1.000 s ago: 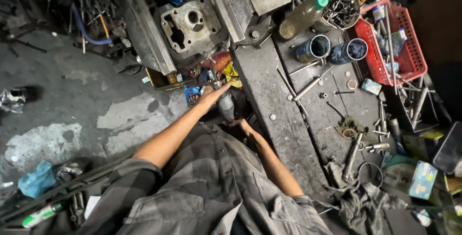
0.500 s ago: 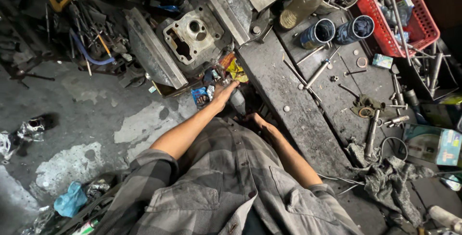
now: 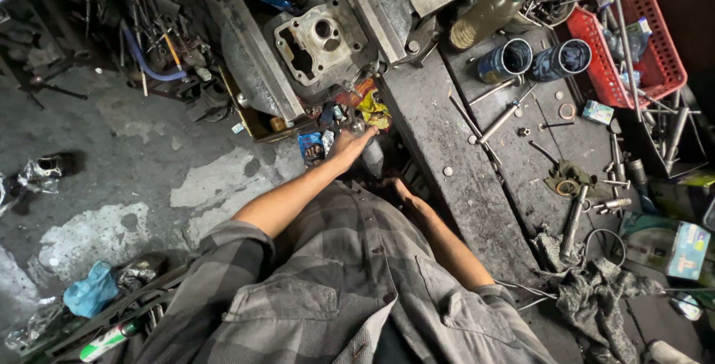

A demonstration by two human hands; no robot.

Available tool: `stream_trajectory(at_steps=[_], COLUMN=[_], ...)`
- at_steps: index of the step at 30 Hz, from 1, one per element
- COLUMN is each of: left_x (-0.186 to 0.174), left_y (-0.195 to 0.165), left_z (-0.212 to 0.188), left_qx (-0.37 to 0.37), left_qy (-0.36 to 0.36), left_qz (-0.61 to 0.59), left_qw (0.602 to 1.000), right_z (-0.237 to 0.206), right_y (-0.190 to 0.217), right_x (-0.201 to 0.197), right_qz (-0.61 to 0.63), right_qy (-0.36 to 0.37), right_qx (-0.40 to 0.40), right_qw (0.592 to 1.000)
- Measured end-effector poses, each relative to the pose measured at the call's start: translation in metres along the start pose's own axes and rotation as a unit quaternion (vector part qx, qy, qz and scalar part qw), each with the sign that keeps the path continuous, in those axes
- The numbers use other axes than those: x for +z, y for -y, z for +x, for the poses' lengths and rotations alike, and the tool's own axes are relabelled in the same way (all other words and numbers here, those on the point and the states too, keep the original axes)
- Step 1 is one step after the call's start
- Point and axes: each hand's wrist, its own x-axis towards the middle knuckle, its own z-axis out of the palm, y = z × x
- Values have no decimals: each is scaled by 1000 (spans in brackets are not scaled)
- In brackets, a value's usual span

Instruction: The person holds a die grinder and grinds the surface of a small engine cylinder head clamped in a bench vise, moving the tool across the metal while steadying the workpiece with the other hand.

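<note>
My left hand [image 3: 348, 145] reaches forward to a heap of small coloured packets and parts [image 3: 363, 108] on the floor beside a long steel bench [image 3: 447, 148]. Its fingertips touch a small shiny metal part [image 3: 357, 123]; I cannot tell whether they grip it. My right hand [image 3: 392, 185] is low against the bench's near edge, next to a grey metal piece [image 3: 372, 160]. The fingers are mostly hidden. A grey engine cylinder head [image 3: 320, 40] lies just beyond the heap. Both sleeves are grey plaid.
On the bench stand a bottle with a green cap [image 3: 488, 14], two dark blue cans [image 3: 536, 58] and a red basket [image 3: 633, 51], with scattered bolts, rods and a rag [image 3: 603, 289]. Scrap metal and tools crowd the top left. Stained concrete floor [image 3: 126, 178] lies on the left.
The head view has swung, so the bench and cylinder head sit more centrally. My left hand has stretched slightly further into the heap. My right hand stays by the bench edge.
</note>
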Motion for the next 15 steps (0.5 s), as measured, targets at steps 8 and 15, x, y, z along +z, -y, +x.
stream_trajectory(at_steps=[8,15], left_x=[-10,-20], left_y=[-28,-37], left_z=[7,31], left_qx=[183,170], left_qy=[46,-112], left_qz=[-136,26], left_qw=[973,979], right_z=[-2,-9], right_y=[-12,-18], right_x=[-9,-19], right_qz=[-32,-96], right_qy=[18,32], right_qx=[-6,-112], right_qw=[999,989])
